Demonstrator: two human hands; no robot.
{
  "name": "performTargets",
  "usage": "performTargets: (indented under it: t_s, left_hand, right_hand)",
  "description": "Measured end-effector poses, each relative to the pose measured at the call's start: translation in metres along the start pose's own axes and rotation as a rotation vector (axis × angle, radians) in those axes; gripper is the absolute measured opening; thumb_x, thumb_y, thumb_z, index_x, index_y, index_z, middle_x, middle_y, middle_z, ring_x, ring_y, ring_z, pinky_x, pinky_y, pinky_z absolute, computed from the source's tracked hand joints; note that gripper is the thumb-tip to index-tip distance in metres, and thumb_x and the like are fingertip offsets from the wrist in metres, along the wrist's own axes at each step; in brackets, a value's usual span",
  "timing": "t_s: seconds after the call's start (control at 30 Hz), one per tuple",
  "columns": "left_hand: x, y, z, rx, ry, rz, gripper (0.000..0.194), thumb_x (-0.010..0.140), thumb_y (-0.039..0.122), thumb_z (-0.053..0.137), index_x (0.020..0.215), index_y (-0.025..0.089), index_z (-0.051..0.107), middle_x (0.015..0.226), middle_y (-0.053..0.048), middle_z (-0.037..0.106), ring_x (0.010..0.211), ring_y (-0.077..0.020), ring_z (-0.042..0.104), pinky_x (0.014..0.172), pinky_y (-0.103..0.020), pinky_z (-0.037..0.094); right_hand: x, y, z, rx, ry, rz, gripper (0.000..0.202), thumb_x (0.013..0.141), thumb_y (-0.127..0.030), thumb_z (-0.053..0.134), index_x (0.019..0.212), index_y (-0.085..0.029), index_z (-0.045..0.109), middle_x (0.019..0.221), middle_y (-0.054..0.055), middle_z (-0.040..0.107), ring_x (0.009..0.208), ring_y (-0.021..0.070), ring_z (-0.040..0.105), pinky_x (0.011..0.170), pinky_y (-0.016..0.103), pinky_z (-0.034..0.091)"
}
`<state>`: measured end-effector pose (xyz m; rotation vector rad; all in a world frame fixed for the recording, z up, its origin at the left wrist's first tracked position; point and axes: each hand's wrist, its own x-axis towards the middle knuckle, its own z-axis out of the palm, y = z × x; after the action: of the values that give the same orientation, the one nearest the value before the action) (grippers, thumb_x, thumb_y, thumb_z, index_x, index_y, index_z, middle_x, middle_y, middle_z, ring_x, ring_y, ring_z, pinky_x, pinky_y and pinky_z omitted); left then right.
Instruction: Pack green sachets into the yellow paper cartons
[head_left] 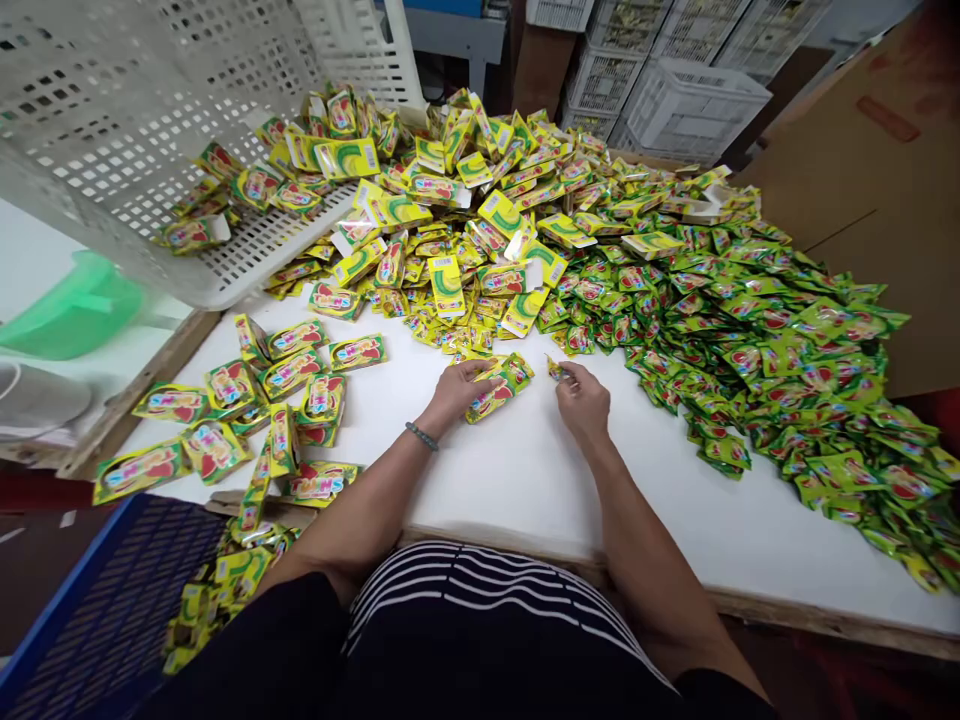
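Observation:
Near the middle of the white table (pixel 517 480), my left hand (pixel 454 395) grips a small yellow-and-green candy box (pixel 504 388) printed with red fruit. To its right, my right hand (pixel 583 400) pinches a small candy packet (pixel 555 370) between thumb and fingers, a short gap away from the box. Beyond my hands lies a heap of yellow candy boxes (pixel 448 285), some with white flaps showing. Green candy packets (pixel 750 330) are piled across the right side. Several candy boxes (pixel 296 370) lie loosely grouped on the left.
A white perforated crate (pixel 247 270) lies tipped at the back left, boxes spilling from it. Below the table's left edge, a blue crate (pixel 90 590) holds more boxes. A green scoop (pixel 71 310) sits far left. Cardboard (pixel 862 190) stands at right; stacked white crates (pixel 690 105) stand behind.

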<state>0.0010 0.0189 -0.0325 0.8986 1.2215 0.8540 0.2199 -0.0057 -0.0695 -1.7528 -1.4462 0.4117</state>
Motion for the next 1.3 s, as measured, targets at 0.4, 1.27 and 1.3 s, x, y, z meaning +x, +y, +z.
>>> performTargets:
  t_s: [0.4, 1.27, 1.3]
  left_hand:
    - [-0.009, 0.005, 0.007, 0.057, -0.112, 0.059, 0.057, 0.051, 0.037, 0.088, 0.101, 0.014, 0.073, 0.089, -0.005, 0.073, 0.076, -0.0169, 0.064, 0.074, -0.029, 0.050]
    - [-0.016, 0.009, 0.012, -0.167, -0.206, -0.053, 0.056, 0.044, 0.023, 0.091, 0.096, 0.014, 0.073, 0.098, -0.006, 0.074, 0.081, -0.0176, 0.068, 0.089, -0.037, 0.051]
    - [-0.016, 0.009, 0.013, -0.178, -0.205, -0.056, 0.056, 0.044, 0.023, 0.091, 0.096, 0.014, 0.073, 0.099, -0.006, 0.074, 0.082, -0.0177, 0.068, 0.090, -0.037, 0.051]
  right_hand:
    - [-0.005, -0.030, -0.005, 0.615, -0.035, 0.226, 0.041, 0.072, -0.048, 0.066, 0.102, -0.019, 0.066, 0.086, 0.006, 0.070, 0.078, 0.0190, 0.065, 0.068, 0.036, 0.057]
    - [-0.016, -0.052, -0.012, 0.234, 0.012, -0.070, 0.033, 0.076, -0.045, 0.067, 0.100, -0.022, 0.068, 0.088, 0.005, 0.072, 0.082, 0.0210, 0.066, 0.077, 0.037, 0.053]
    - [-0.017, -0.055, -0.012, 0.235, -0.011, -0.086, 0.030, 0.077, -0.043, 0.065, 0.099, -0.023, 0.068, 0.091, 0.005, 0.073, 0.085, 0.0214, 0.067, 0.077, 0.037, 0.053]
